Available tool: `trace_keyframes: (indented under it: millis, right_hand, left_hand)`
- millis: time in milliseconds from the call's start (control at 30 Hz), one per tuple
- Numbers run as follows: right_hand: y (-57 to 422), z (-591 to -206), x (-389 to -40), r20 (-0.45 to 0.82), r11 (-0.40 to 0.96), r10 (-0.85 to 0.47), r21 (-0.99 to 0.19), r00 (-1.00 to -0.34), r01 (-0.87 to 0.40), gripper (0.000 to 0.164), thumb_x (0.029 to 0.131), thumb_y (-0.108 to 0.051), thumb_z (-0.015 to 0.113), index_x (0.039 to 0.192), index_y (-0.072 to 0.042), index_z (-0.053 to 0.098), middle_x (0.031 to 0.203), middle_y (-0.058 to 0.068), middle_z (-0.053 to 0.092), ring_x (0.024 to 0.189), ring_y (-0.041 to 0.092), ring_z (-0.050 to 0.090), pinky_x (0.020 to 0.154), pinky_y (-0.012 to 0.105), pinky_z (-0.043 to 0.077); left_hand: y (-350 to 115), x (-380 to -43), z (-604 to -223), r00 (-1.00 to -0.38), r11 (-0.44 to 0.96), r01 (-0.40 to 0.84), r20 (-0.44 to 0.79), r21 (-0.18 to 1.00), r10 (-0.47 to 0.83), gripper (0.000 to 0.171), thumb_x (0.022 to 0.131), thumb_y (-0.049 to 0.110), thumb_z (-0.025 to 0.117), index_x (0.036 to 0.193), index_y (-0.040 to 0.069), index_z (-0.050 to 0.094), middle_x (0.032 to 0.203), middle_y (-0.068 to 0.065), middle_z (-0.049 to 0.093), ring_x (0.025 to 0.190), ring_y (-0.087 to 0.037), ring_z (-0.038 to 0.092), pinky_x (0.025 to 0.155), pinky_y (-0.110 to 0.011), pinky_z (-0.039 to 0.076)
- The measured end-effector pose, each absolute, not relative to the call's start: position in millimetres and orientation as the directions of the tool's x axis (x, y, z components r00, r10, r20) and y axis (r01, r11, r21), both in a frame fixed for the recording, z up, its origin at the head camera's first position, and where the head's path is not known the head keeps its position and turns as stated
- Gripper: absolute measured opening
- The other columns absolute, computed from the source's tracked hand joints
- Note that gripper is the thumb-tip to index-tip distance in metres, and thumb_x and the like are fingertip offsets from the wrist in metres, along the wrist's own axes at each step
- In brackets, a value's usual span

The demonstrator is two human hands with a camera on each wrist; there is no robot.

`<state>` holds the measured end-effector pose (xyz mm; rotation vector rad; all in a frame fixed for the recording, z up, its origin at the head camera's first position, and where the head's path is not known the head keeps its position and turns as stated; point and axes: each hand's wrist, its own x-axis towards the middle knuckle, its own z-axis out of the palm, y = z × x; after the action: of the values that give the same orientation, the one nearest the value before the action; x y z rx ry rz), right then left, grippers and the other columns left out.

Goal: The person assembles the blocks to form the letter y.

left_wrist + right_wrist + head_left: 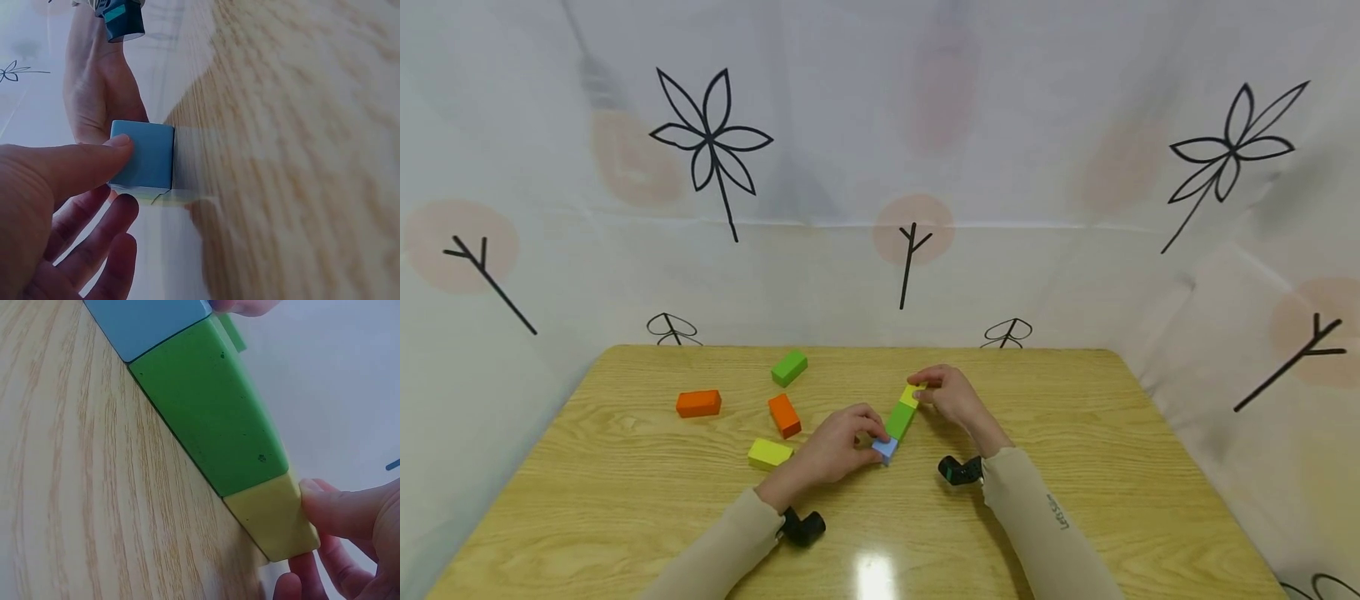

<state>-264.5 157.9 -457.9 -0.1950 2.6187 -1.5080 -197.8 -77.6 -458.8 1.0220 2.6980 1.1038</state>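
Three blocks lie end to end in a slanting row on the wooden table: a blue block (885, 450) at the near end, a green block (209, 412) in the middle and a yellow block (275, 519) at the far end. The blue one is pinched by my left hand (842, 443), whose thumb lies on its end face in the left wrist view. At the other end my right hand (953, 395) holds the yellow block between thumb and fingers. In the right wrist view the blocks touch, with thin seams between them.
Left of the row lie an orange block (698, 403), a second orange block (785, 416), another green block (789, 367) and another yellow block (770, 454), partly behind the left hand. A patterned cloth (820, 275) stands behind the table (1075, 517). Black devices are strapped to both wrists.
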Motion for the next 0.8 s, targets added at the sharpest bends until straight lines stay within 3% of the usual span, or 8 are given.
trace_keyframes:
  millis: [367,600,800]
  right_hand:
    - [158,-459,-265,-0.050,0.509,-0.153,-0.860,-0.987,-0.035,0.022,0.092,0.000,0.069,0.113,-0.004,0.075,0.124,0.013,0.060,0.104,0.027,0.056,0.083,0.036,0.050]
    - [159,-460,-264,-0.044,0.493,-0.154,-0.869,-0.987,-0.038,0.023,0.092,0.000,0.069,0.114,-0.003,0.074,0.125,0.014,0.060,0.103,0.028,0.056,0.083,0.037,0.050]
    - [160,-460,-264,-0.037,0.492,-0.165,-0.869,-0.986,-0.050,0.023,0.092,0.001,0.068,0.114,-0.003,0.074,0.123,0.014,0.060,0.103,0.027,0.056,0.084,0.038,0.050]
  left_hand:
    - [-85,-197,-459,-0.789,0.461,0.508,0.178,0.728,0.588,0.019,0.088,0.017,0.079,0.106,0.018,0.073,0.107,0.009,0.061,0.099,-0.015,0.060,0.080,-0.029,0.053]
    - [-101,-197,-456,-0.781,0.355,0.454,0.173,0.817,0.600,0.024,0.091,0.015,0.076,0.114,0.013,0.071,0.112,-0.002,0.066,0.102,-0.018,0.060,0.081,-0.032,0.054]
    - [-118,-197,-452,-0.792,0.357,0.443,0.172,0.822,0.586,0.027,0.092,0.014,0.074,0.117,0.009,0.069,0.115,-0.008,0.067,0.105,-0.023,0.061,0.082,-0.032,0.054]
